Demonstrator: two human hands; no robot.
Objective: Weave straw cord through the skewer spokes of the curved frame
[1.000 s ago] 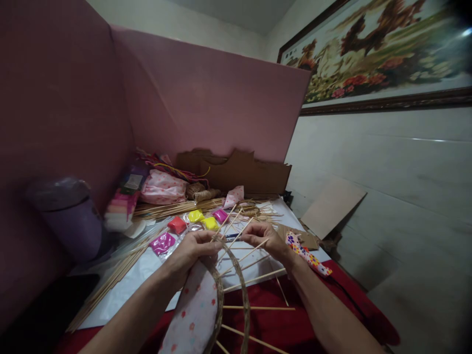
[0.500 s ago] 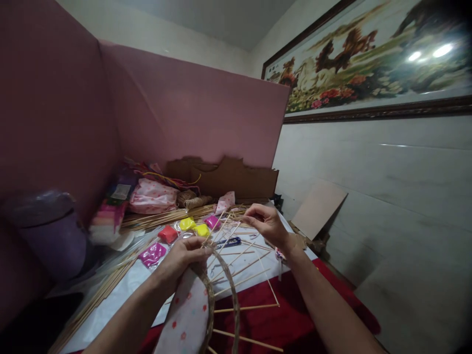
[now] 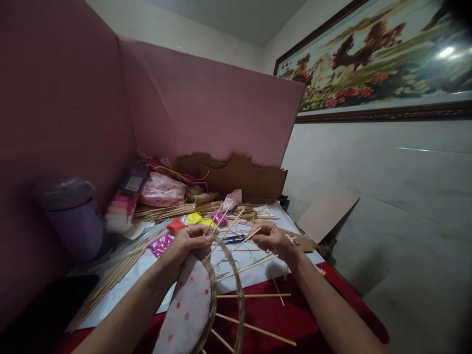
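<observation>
A round woven piece lies tilted in front of me: a white fabric base (image 3: 186,307) with red dots, a twine-wrapped rim (image 3: 213,295), thin wooden sticks (image 3: 254,296) fanning outward and an outer twine band (image 3: 239,290) crossing them. My left hand (image 3: 193,243) is closed on the top of the band, thumb on the near side. My right hand (image 3: 271,239) is pinched at the outer end of one stick. Whether it grips that stick or a thin strand is hidden by the fingers.
A blue-handled tool (image 3: 234,239) lies on white paper behind the sticks. Red (image 3: 176,226), yellow (image 3: 194,218) and magenta (image 3: 160,245) packets sit left of it. Further back are bundled sticks (image 3: 162,214), twine rolls (image 3: 206,197) and cardboard (image 3: 236,174). A purple bin (image 3: 73,221) stands left.
My right hand has come down and slightly right, to a stick's end. The left hand keeps its hold on the band. The whole view has shifted a little.
</observation>
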